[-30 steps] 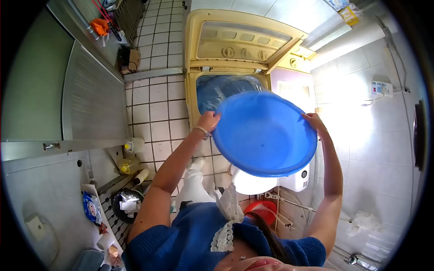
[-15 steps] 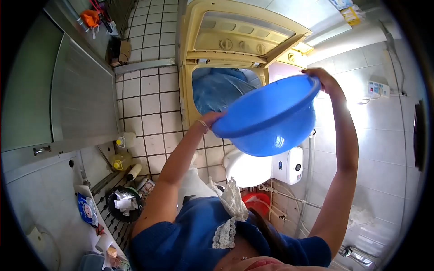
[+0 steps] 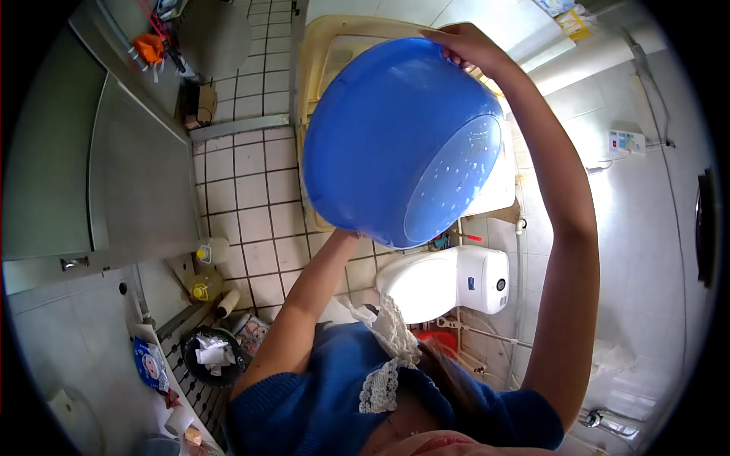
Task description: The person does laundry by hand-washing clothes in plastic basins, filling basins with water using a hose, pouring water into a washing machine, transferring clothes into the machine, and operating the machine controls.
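A large blue plastic basin [image 3: 380, 137] is tipped far over, its underside facing me and its opening turned away toward the washing machine. Drops of water dot its round base. My right hand [image 3: 468, 49] grips the far rim, fingers curled around it. At the near left edge my left hand [image 3: 350, 234] holds the basin, with most of its fingers hidden behind it. The yellowed washing machine [image 3: 313, 57] with its raised lid stands behind the basin, which hides its tub from view.
A white toilet [image 3: 418, 285] stands below the basin, with a red tub [image 3: 439, 342] near it. At left are a black waste bin [image 3: 199, 372] holding paper, yellow-capped jugs [image 3: 205, 287] and a cabinet [image 3: 144, 175]. Pipes run along the right wall.
The basin has been raised and moved away from me over the washing machine, and tipped so its underside shows. My right hand has moved up and left with the rim.
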`<state>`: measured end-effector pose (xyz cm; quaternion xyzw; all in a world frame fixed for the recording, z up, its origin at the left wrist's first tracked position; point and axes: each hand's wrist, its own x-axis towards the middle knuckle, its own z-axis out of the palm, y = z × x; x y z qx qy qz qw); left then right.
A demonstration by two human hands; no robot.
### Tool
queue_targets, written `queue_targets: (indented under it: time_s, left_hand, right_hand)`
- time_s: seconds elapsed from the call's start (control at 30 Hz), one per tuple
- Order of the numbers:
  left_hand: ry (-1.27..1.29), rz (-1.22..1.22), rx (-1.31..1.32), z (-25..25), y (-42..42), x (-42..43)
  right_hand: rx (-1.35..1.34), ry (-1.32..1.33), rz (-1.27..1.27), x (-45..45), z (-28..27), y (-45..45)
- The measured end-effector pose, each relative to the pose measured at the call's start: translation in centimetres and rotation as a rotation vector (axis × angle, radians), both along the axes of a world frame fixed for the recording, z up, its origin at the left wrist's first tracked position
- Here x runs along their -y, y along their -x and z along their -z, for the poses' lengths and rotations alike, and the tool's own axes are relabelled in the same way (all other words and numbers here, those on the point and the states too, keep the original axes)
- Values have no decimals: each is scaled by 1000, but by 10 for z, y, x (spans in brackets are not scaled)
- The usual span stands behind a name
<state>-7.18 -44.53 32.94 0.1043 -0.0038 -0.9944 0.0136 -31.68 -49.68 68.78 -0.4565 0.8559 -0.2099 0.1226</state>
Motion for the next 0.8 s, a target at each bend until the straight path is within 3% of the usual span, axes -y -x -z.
queue_targets:
  time_s: [0.03,0.07,0.1,0.17,0.2,0.23,0.27,0.33,0.37,0.43,0.6,0.63,0.7,0.8]
  left_hand:
    - [10,-23,18,1,-4,5]
    - [27,-51,40,2,-10,11]
    - [42,-81,61,2,-19,18]
    - [79,-148,112,4,-44,34]
    - [98,-186,140,6,-60,42]
    - [115,-222,171,8,-77,50]
    - [134,-260,198,9,-96,56]
    - [169,-337,254,11,-138,70]
    - [187,-377,275,12,-162,76]
    - [212,-461,317,11,-211,83]
    - [244,-656,391,5,-337,74]
    - [243,-688,395,3,-359,66]
    - [241,-747,392,-3,-397,45]
    - [227,-792,363,-4,-440,14]
  right_hand:
    - [-102,47,-58,-2,-5,2]
    - [-600,283,-172,-9,-6,10]
    - [-860,61,-29,-11,-27,-6]
    - [-1212,180,-268,-26,-40,1]
    - [-1078,-42,-201,-31,-35,11]
    - [-1323,270,-382,-32,-9,50]
    - [-1280,203,-410,-34,20,85]
    - [-868,-173,-323,-43,43,100]
    - [-684,-29,-336,-39,47,105]
    - [-607,-85,-298,-41,39,99]
    - [-737,-112,-540,-110,51,58]
    - [-750,-99,-590,-132,67,47]
    - [-729,-337,-624,-178,100,3]
    - [-719,-260,-665,-230,173,-47]
